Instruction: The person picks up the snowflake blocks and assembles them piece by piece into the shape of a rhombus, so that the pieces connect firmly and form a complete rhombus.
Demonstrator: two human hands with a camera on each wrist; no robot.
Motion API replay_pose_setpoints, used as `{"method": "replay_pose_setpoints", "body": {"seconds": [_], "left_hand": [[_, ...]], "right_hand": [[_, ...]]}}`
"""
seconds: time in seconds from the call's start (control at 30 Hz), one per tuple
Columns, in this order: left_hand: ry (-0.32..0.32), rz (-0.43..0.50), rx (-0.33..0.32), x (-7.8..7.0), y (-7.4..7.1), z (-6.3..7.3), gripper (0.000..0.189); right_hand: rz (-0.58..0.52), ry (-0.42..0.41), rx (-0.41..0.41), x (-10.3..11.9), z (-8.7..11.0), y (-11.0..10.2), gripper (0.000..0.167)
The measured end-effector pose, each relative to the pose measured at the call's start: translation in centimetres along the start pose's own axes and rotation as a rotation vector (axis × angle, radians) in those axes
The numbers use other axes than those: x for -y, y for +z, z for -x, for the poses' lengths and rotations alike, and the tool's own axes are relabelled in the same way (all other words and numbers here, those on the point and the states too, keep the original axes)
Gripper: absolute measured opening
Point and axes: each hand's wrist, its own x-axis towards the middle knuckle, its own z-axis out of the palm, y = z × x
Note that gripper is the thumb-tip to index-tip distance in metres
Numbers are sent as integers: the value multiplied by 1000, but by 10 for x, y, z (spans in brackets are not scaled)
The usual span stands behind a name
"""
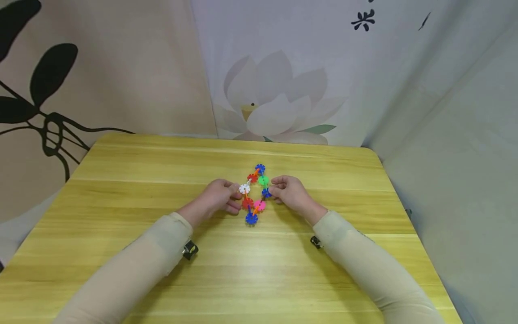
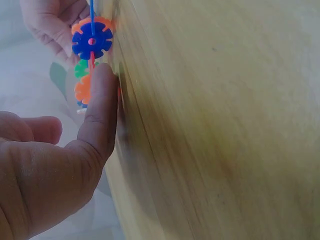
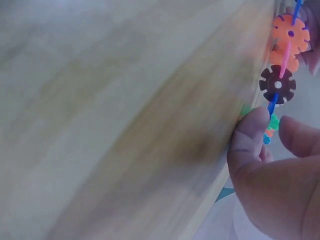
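Observation:
A loop of interlocked notched plastic discs lies low over the table (image 1: 226, 279). At its left side is a white disc (image 1: 244, 189), with my left hand (image 1: 218, 198) right beside it. In the left wrist view that hand has one straight finger against the loop, near an orange disc (image 2: 82, 90); another digit stands apart from it. My right hand (image 1: 293, 193) pinches a blue disc (image 1: 265, 193) at the right side, though the exact contact is partly hidden. Just beyond those fingertips a brown disc (image 3: 278, 85) shows face-on in the right wrist view.
More discs make up the loop: a pink disc (image 1: 260, 205), a green disc (image 1: 263, 180) and blue discs at both ends. Behind the table's far edge hangs a printed curtain (image 1: 279, 67). Pale fabric (image 1: 453, 148) lines the right side.

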Motion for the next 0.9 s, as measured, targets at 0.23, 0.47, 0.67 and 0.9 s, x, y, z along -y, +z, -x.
{"method": "replay_pose_setpoints", "body": {"seconds": [0.23, 0.47, 0.67, 0.9], "left_hand": [[4, -12, -36, 5, -7, -6, 50], [52, -30, -62, 7, -16, -11, 52], [39, -34, -46, 6, -13, -11, 53], [34, 7, -56, 8, -11, -10, 51]], "right_hand": [[-25, 9, -26, -7, -3, -9, 38], [-33, 12, 39, -10, -6, -16, 38], [18, 39, 71, -6, -8, -9, 38], [25, 46, 19, -7, -11, -8, 35]]}}
